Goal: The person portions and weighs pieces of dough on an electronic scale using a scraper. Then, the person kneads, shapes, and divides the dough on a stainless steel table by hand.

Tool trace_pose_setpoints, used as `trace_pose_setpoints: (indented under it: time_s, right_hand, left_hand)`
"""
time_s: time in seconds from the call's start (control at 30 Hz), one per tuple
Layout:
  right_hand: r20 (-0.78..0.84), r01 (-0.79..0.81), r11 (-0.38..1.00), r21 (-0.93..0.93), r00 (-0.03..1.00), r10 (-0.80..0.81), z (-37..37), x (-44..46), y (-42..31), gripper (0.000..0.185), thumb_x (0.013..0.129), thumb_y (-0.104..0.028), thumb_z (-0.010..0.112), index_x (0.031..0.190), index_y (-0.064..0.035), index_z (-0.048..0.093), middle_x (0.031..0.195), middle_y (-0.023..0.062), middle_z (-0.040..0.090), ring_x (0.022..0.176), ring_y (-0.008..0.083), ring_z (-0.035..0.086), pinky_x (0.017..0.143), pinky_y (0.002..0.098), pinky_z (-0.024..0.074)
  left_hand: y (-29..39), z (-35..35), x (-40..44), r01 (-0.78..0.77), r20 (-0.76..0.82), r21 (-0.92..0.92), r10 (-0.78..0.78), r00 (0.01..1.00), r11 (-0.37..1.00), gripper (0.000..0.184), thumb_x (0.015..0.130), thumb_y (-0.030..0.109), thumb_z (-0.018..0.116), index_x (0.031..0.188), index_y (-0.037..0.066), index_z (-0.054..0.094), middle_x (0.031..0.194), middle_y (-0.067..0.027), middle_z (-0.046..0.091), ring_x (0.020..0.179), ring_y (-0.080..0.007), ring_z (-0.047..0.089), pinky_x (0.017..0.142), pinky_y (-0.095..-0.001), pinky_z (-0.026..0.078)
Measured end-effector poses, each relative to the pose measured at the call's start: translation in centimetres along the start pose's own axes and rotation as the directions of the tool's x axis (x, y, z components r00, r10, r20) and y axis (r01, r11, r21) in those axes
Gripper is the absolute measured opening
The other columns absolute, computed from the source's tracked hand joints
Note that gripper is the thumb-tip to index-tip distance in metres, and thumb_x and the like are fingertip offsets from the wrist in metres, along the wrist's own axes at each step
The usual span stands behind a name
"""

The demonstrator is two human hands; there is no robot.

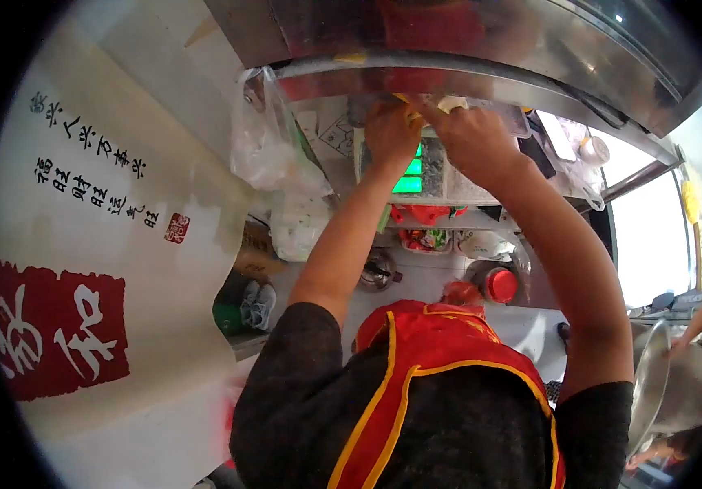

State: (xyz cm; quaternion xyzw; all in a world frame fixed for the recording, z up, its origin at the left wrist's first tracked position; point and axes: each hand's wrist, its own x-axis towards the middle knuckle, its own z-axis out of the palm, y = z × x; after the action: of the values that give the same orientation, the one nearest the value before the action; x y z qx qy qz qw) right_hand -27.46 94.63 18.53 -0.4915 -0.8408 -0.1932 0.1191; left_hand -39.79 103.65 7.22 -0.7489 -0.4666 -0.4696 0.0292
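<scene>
The left hand [392,134] and right hand [481,143] are close together at the back of the desk [341,167]. A small yellow item [410,112] of undetermined material lies between them, at the left fingertips. The left fingers are bent and partly hidden; whether they grip it cannot be told. The right index finger is extended toward the left hand, the other fingers are obscured, and their hold cannot be determined.

Beneath the hands is a boxy digital scale [469,189], pale-rimmed, with a rectangular green lit display [407,178]. To its left hangs a crumpled translucent plastic bag [269,147]. To its right, a white rectangular panel [557,135] stands beside a whitish cylindrical container [594,151].

Overhead is a smooth, reflective stainless-steel housing [514,45]. Below the desk are a jar with a round red lid [500,285], a rounded shiny metal vessel [375,273] and a pair of light sneakers [259,304], with pale, smooth flooring [524,332] around.

A beige hanging curtain [155,285] at left bears black Chinese characters and a dark red block with white ones. At right, a co-worker's hand [679,344] is at a broad metal basin [653,383]. The wearer has a red apron [449,338] edged in yellow over black short sleeves.
</scene>
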Motion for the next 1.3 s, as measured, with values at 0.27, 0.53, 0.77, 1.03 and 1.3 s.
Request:
trace_pose_setpoints:
  time_s: [0.27, 0.53, 0.77, 1.03, 1.3]
  right_hand:
    - [0.109, -0.018, 0.991, -0.134, 0.994, 0.032, 2.6, 2.9, -1.4, 0.047, 0.084, -0.015, 0.055, 0.131, -0.0113, 0.049, 0.098, 0.0160, 0.067, 0.088, 0.0311, 0.067, 0.075, 0.0419, 0.0548]
    - [0.241, 0.012, 0.997, -0.080, 0.970, 0.008, -1.4, 0.0, 0.0, 0.081, 0.077, 0.003, 0.054, 0.149, -0.0187, 0.025, 0.090, 0.0225, 0.066, 0.079, 0.0369, 0.065, 0.071, 0.0468, 0.0522]
    - [0.322, -0.060, 0.998, -0.033, 0.944, 0.068, -5.3, -2.6, 1.5, 0.083, 0.079, 0.004, 0.055, 0.150, -0.0256, 0.022, 0.079, 0.0220, 0.066, 0.068, 0.0354, 0.065, 0.062, 0.0463, 0.0508]
    - [0.274, -0.267, 0.962, 0.063, 0.931, 0.241, -7.9, -8.8, 0.9, 0.076, 0.086, -0.002, 0.055, 0.150, -0.0262, 0.022, 0.076, 0.0189, 0.065, 0.060, 0.0328, 0.063, 0.055, 0.0435, 0.0493]
    - [0.115, -0.205, 0.969, 0.137, 0.975, 0.190, -6.8, -10.5, 0.9, 0.083, 0.083, -0.002, 0.061, 0.150, -0.0253, 0.020, 0.077, 0.0167, 0.064, 0.057, 0.0297, 0.062, 0.053, 0.0409, 0.0495]
  left_hand:
    - [-2.0, 1.4, -0.2, -0.091, -0.023, 0.045, 0.092, 0.996, 0.995, 0.037, 0.083, 0.035, 0.055, 0.106, 0.009, 0.064, 0.098, -0.0136, 0.066, 0.087, -0.0319, 0.061, 0.083, -0.0442, 0.047]
    - [-3.3, 0.8, -0.1, -0.055, -0.011, -0.091, 0.055, 0.998, 0.994, 0.031, 0.078, 0.027, 0.068, 0.099, 0.005, 0.064, 0.108, -0.0150, 0.062, 0.091, -0.0324, 0.060, 0.082, -0.0426, 0.048]
    - [-3.1, -1.8, -1.6, 0.091, 0.142, -0.404, -0.035, 0.989, 0.910, 0.027, 0.080, 0.013, 0.067, 0.104, 0.003, 0.060, 0.109, -0.0122, 0.062, 0.101, -0.0280, 0.059, 0.089, -0.0396, 0.046]
    - [-1.4, -8.2, -11.9, 0.509, 0.390, -0.769, -0.347, 0.853, 0.387, 0.025, 0.088, 0.010, 0.060, 0.112, 0.006, 0.053, 0.103, -0.0087, 0.062, 0.097, -0.0224, 0.060, 0.081, -0.0312, 0.050]
    - [-1.3, -10.6, -16.6, 0.618, 0.802, -0.592, -0.298, 0.518, -0.518, 0.028, 0.089, 0.018, 0.054, 0.117, 0.011, 0.054, 0.124, -0.0112, 0.056, 0.114, -0.0280, 0.054, 0.090, -0.0458, 0.050]
